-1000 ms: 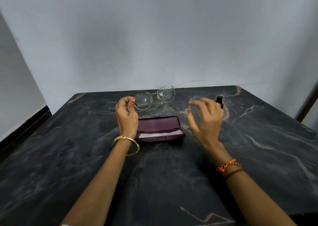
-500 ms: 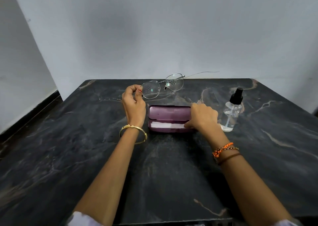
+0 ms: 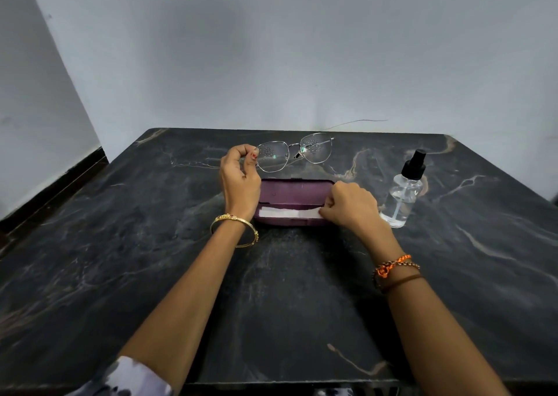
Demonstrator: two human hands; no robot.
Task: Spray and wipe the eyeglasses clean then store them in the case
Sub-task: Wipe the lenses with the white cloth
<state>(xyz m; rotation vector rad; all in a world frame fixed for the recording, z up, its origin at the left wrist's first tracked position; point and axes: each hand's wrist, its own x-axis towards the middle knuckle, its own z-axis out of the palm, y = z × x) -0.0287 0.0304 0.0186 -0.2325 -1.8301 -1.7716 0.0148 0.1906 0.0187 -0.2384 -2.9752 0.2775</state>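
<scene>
Mid-frame, the left hand [image 3: 240, 174] pinches the wet, droplet-speckled glasses [image 3: 294, 151] by one corner above the open case [image 3: 291, 193]; the right hand [image 3: 351, 207] grips the white cloth [image 3: 287, 213]. A loose pinch could drop them.

Left hand [image 3: 240, 176] raised, thumb and fingers pinched closed. Right hand [image 3: 350, 204] lower, fist curled, fingertips pinching. Both forearms extended forward.
</scene>
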